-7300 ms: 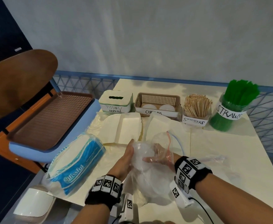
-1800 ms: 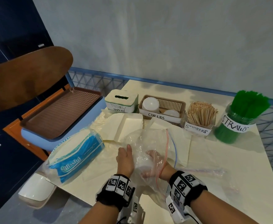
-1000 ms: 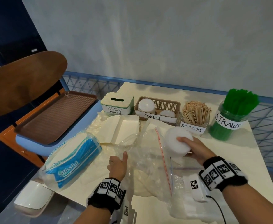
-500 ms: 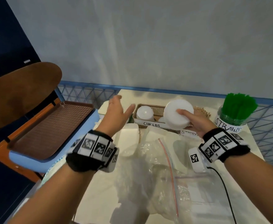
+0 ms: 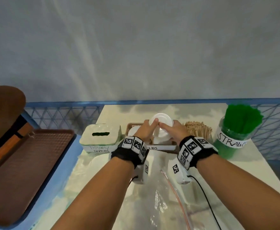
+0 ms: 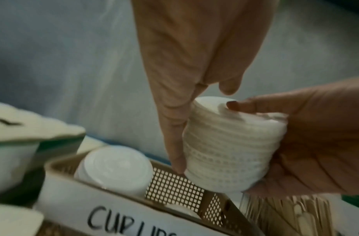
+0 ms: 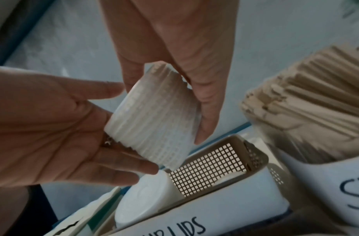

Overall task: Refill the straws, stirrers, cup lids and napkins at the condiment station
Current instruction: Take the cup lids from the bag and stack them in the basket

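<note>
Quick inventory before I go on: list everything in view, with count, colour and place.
Lid stack: one, white, held above the basket.
Basket: one, tan, labelled CUP LIDS, mid-table; another white lid stack inside.
Tissue box: one, white, left of basket.
Stirrers: bundle, wooden, right of basket.
Straws: bundle, green, labelled jar, far right.
Plastic bag: one, clear, near edge.
Tray: one, brown, off table's left.
Left hand, right hand: both grip the held stack.

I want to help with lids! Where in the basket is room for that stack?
Free: in the basket, middle and right, between the standing lid stack and the stirrers; crowded: its left end. Left hand and right hand hold the new stack above.
</note>
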